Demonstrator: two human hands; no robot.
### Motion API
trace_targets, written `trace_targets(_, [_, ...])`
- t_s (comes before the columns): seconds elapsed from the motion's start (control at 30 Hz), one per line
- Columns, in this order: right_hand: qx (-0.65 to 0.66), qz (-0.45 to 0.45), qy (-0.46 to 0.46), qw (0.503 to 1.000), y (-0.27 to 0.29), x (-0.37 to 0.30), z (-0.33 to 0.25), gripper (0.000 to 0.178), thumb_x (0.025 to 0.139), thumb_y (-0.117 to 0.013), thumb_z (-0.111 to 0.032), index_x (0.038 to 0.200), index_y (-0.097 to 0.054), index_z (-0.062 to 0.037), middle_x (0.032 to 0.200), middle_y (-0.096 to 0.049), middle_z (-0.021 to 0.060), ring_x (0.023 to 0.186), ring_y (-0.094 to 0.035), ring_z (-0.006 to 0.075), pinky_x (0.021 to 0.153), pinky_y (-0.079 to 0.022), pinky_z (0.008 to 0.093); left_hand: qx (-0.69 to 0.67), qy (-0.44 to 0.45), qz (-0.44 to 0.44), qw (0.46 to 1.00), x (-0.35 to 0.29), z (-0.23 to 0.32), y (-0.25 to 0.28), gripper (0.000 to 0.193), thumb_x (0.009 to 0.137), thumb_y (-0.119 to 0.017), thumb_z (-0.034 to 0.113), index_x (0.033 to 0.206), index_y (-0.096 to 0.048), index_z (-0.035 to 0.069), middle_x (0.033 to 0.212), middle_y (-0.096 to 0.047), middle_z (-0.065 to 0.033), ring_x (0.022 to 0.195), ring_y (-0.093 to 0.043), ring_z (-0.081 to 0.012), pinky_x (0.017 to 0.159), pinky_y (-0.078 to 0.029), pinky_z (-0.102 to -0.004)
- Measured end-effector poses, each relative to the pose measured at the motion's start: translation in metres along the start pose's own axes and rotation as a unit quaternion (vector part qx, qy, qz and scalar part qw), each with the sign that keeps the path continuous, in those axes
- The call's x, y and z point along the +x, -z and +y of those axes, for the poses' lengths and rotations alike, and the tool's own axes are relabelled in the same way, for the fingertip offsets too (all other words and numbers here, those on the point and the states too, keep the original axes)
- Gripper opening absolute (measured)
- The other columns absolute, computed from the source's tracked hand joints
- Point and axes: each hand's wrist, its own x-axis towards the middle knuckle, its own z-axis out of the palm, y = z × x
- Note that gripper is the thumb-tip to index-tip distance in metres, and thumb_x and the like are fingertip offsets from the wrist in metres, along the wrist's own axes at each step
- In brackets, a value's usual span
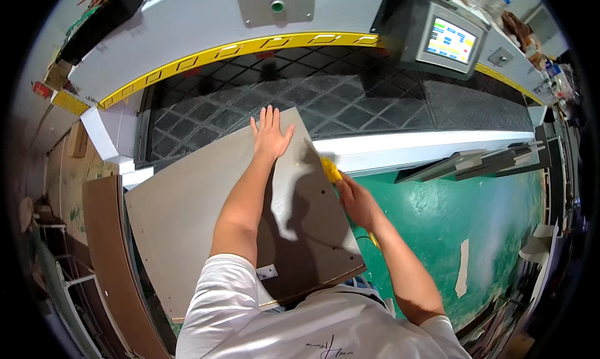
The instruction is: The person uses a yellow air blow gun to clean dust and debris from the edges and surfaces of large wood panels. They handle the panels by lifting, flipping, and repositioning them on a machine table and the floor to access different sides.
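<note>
A large grey-brown board (200,196) with small drilled holes lies tilted in front of me, its far corner over the dark ribbed machine bed (262,84). My left hand (270,134) rests flat on it near that corner, fingers spread. Beside the board's right edge, my right hand (359,202) is wrapped around a yellow hand tool (331,169). The tool's front end is at the edge; its exact kind is unclear. A yellow piece (374,240) shows below that wrist. A small white label (267,272) sits on the board near my left upper arm.
A white rail (425,147) runs along the machine's front. Above the bed are a yellow strip (269,44), a green button (277,6) and a touchscreen (450,40). Grey strips (475,162) lean at right over the green floor (431,227). Brown panels (106,246) stand at left.
</note>
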Motion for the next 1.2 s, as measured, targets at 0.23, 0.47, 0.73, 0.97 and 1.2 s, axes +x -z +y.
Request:
trace_targets(0.23, [0.016, 0.060, 0.009, 0.998, 0.027, -0.100, 0.049, 0.047, 0.111, -0.045, -0.032, 0.153, -0.047, -0.0112, 0.121, -0.068, 0.0225, 0.111, -0.067, 0.0304, 0.094, -0.050, 0.0402, -0.024, -0.180, -0.033, 0.983, -0.101, 0.081, 0.008, 0.077, 0.102, -0.046, 0.058, 0.160, -0.034, 0.009, 0.171, -0.022, -0.0125, 0.159, -0.014, -0.0281, 0.127, -0.007, -0.0585])
trace_targets(0.47, [0.193, 0.212, 0.038, 0.957, 0.027, -0.190, 0.167, 0.052, 0.111, -0.048, -0.032, 0.157, -0.040, -0.0090, 0.076, -0.051, -0.0019, 0.063, -0.047, 0.0059, 0.055, -0.040, 0.0246, -0.041, -0.185, -0.035, 0.981, -0.231, 0.119, 0.016, 0.072, 0.102, -0.050, 0.054, 0.159, -0.038, 0.010, 0.170, -0.024, -0.0124, 0.159, -0.015, -0.0292, 0.127, -0.008, -0.0573])
trace_targets(0.73, [0.083, -0.289, -0.041, 0.953, 0.034, -0.264, 0.219, 0.039, 0.109, -0.048, -0.045, 0.115, -0.060, -0.0087, 0.084, -0.067, 0.0031, 0.069, -0.058, 0.0091, 0.055, -0.042, 0.0250, -0.055, 0.109, 0.055, 0.991, -0.421, 0.011, 0.030, 0.064, 0.102, -0.052, 0.046, 0.155, -0.045, 0.012, 0.167, -0.031, -0.0150, 0.156, -0.023, -0.0328, 0.125, -0.015, -0.0599])
trace_targets(0.97, [0.136, -0.475, 0.027, 0.869, -0.045, -0.265, 0.193, 0.043, 0.102, -0.062, -0.022, 0.139, -0.054, -0.0031, 0.124, -0.066, 0.0086, 0.111, -0.062, 0.0179, 0.087, -0.055, 0.0292, 0.049, 0.408, 0.092, 0.907, -0.666, -0.107, 0.072, 0.062, 0.103, -0.053, 0.045, 0.156, -0.042, 0.014, 0.167, -0.031, -0.0166, 0.154, -0.027, -0.0384, 0.121, -0.021, -0.0634])
trace_targets(1.2, [0.272, -0.346, 0.160, 0.883, -0.197, -0.239, 0.123, 0.054, 0.091, -0.060, -0.003, 0.144, -0.048, -0.0057, 0.127, -0.061, 0.0067, 0.111, -0.061, 0.0156, 0.075, -0.063, 0.0297, -0.165, 0.268, 0.177, 0.933, -0.658, -0.028, 0.096, 0.068, 0.088, -0.075, 0.021, 0.146, -0.049, -0.002, 0.148, -0.050, -0.0269, 0.138, -0.046, -0.0452, 0.118, -0.036, -0.0490])
